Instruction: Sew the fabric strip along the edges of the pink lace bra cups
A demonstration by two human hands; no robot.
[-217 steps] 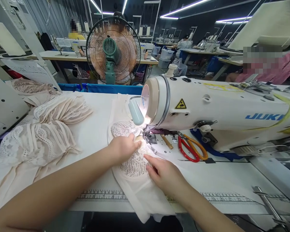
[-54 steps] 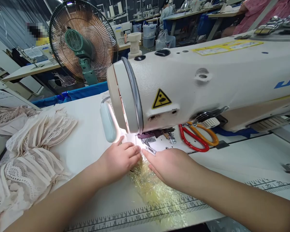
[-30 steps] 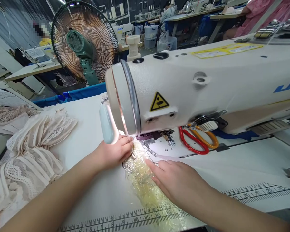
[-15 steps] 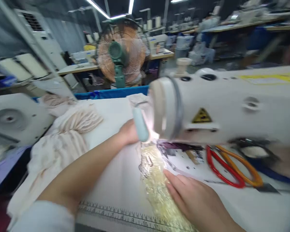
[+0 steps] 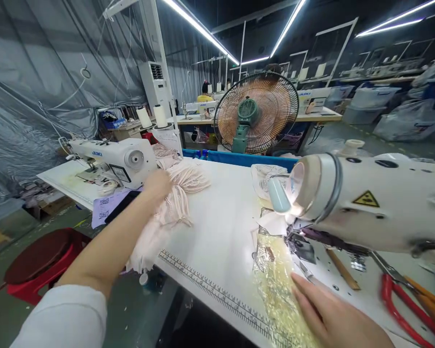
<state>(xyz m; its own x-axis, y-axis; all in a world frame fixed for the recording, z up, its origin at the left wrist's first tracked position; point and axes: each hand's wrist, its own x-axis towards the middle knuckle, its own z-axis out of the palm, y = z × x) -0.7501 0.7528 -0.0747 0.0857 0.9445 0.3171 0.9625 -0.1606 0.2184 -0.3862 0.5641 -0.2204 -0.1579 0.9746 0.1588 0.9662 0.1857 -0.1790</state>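
Note:
My left hand (image 5: 157, 186) is at the bundle of pale pink gathered fabric (image 5: 183, 181) on the left side of the table; its fingers are blurred and turned away, so their grip cannot be made out. The fabric hangs over the front edge. My right hand (image 5: 333, 309) lies with fingers stretched out on the yellowish, tape-covered strip (image 5: 275, 280) in front of the sewing machine (image 5: 362, 193). A small white piece of fabric (image 5: 273, 222) sits beside the needle area, under the lit lamp (image 5: 279, 195).
Red-handled scissors (image 5: 402, 309) and a wooden stick (image 5: 342, 268) lie to the right. A printed ruler (image 5: 210, 287) runs along the front edge. Another sewing machine (image 5: 116, 157) stands left, a red stool (image 5: 45, 263) below it. A large fan (image 5: 257, 113) stands beyond the table.
My left hand has moved from beside the needle area leftward to the pink fabric bundle. My right hand stays on the yellowish strip. The view has swung left.

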